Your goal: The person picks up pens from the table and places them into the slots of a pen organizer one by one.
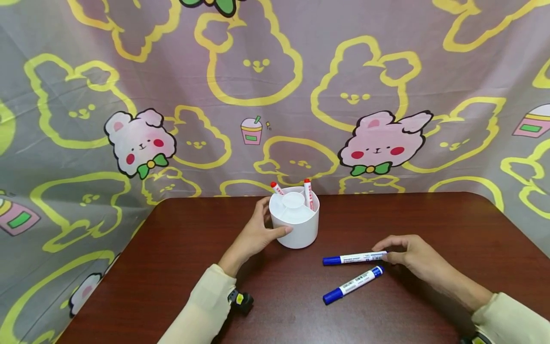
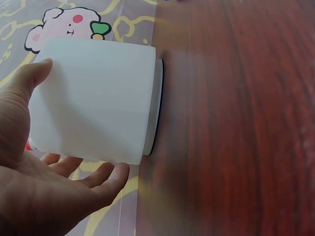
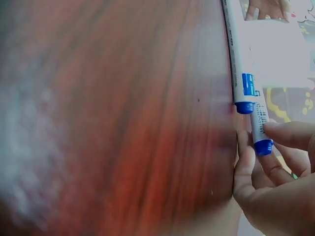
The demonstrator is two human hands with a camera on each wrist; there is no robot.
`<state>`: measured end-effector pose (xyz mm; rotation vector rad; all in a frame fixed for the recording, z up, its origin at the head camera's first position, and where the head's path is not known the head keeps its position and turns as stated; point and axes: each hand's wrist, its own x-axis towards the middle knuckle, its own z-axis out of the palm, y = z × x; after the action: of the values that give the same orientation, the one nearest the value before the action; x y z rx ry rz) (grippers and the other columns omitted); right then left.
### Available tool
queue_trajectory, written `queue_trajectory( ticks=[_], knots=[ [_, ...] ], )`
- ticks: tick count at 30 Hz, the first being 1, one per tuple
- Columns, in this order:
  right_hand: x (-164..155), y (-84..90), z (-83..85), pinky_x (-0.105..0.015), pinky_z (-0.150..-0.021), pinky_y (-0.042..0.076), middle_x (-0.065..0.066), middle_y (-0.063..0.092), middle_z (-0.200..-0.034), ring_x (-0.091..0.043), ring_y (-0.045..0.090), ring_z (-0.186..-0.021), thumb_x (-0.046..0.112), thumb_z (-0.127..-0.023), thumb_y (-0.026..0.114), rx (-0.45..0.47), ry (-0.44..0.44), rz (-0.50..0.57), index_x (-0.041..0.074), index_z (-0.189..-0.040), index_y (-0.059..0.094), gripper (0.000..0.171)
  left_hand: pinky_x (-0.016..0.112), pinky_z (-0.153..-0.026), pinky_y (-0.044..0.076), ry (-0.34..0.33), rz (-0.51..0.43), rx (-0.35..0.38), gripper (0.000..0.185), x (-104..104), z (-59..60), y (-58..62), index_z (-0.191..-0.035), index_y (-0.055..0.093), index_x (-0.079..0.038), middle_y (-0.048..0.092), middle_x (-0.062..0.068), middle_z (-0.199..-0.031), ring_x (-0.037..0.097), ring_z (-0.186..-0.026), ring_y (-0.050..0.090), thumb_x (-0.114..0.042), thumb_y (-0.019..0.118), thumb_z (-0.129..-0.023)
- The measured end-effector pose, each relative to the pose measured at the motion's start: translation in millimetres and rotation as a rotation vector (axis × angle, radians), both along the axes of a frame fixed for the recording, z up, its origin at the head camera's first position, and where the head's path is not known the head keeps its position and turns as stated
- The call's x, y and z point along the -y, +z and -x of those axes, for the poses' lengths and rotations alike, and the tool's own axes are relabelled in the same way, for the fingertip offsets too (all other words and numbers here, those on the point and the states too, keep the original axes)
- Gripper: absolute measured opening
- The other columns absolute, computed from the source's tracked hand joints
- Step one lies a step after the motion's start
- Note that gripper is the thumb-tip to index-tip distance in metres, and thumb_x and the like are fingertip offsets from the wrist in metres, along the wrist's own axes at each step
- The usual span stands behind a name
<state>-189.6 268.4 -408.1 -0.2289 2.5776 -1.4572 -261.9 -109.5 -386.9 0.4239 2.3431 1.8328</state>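
White plastic forms the round pen holder (image 1: pixel 296 224), which stands upright on the dark wooden table (image 1: pixel 172 267), near its far edge and just in front of the cartoon-printed cloth (image 1: pixel 258 95). The holder has a raised centre cup with compartments around it. Two red-capped markers (image 1: pixel 307 192) stand in its rear compartments, their caps above the rim.

The person's left hand (image 1: pixel 258 234) grips the holder from its left side. The thumb lies across the front wall and the other fingers curve around the far side; the left wrist view shows the palm and fingers (image 2: pixel 98 177) cupped against the white wall.

Two blue markers lie on the table to the right of the holder, well apart from it. The farther blue marker (image 1: pixel 354 258) lies nearly level, cap pointing left. The right hand (image 1: pixel 408 255) pinches its right end between thumb and curled fingertips (image 3: pixel 285 132), and the marker rests on the table surface. The nearer blue marker (image 1: pixel 353 284) lies just beside it at a slant, cap toward the person, untouched.

Cream sleeves (image 1: pixel 202 306) cover both forearms.
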Motion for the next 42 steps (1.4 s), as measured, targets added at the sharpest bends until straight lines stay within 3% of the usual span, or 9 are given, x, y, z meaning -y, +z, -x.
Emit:
queue_trajectory(
  ticks=[11,16,21,28,37,42],
  knots=[
    [0,3.9,2.7,-0.026,-0.075,0.058,-0.006,0.073,-0.111,-0.007,0.065,-0.091,0.007,-0.099,0.068,0.087,-0.017,0.164,-0.005,-0.123,0.071,0.028,0.054,-0.117,0.043,-0.001,-0.018,-0.002,0.093,0,0.4,0.3,-0.158,0.023,-0.008,0.047,0.013,-0.159,0.033,-0.147,0.047,-0.008,0.083,-0.087],
    [0,4.8,5.3,-0.026,-0.088,0.061,-0.006,0.071,-0.117,-0.007,0.07,-0.1,0.0,-0.102,0.06,0.115,-0.032,0.277,-0.012,-0.127,0.066,0.029,0.054,-0.115,0.046,0.007,0.002,0.002,0.095,0,0.2,-0.6,-0.16,0.023,-0.01,0.044,0.014,-0.159,0.034,-0.144,0.05,-0.009,0.084,-0.087],
    [0,5.6,6.7,-0.025,-0.089,0.061,0.001,0.072,-0.112,-0.005,0.07,-0.1,-0.002,-0.102,0.061,0.12,-0.05,0.359,-0.014,-0.124,0.066,0.026,0.051,-0.11,0.049,0.018,0.026,0.005,0.098,0,0.2,-1.1,-0.163,0.024,-0.017,0.05,0.017,-0.154,0.034,-0.138,0.056,-0.011,0.085,-0.086],
    [-1,8.7,8.1,-0.025,-0.088,0.061,0.003,0.071,-0.11,-0.008,0.07,-0.098,-0.004,-0.1,0.064,0.108,-0.037,0.463,-0.007,-0.119,0.071,0.021,0.051,-0.109,0.049,0.028,0.049,-0.007,0.099,0,0.2,0.1,-0.164,0.024,-0.021,0.047,0.014,-0.156,0.034,-0.137,0.054,-0.014,0.085,-0.087],
    [-6,18.6,11.0,-0.031,-0.091,0.061,-0.001,0.076,-0.113,-0.012,0.073,-0.103,-0.009,-0.1,0.061,0.089,0.025,0.682,0.005,-0.116,0.074,0.024,0.052,-0.109,0.049,0.032,0.059,-0.013,0.099,0,-0.1,0.3,-0.164,0.024,-0.021,0.048,0.014,-0.155,0.034,-0.136,0.055,-0.016,0.085,-0.087],
    [-6,29.7,15.0,-0.032,-0.089,0.062,-0.003,0.078,-0.112,-0.014,0.076,-0.102,-0.01,-0.101,0.058,0.062,0.03,0.763,0.006,-0.116,0.073,0.027,0.052,-0.11,0.048,0.037,0.078,-0.016,0.101,1,0.5,0.2,-0.166,0.023,-0.019,0.038,0.011,-0.162,0.035,-0.136,0.053,-0.018,0.086,-0.086]
  ],
)
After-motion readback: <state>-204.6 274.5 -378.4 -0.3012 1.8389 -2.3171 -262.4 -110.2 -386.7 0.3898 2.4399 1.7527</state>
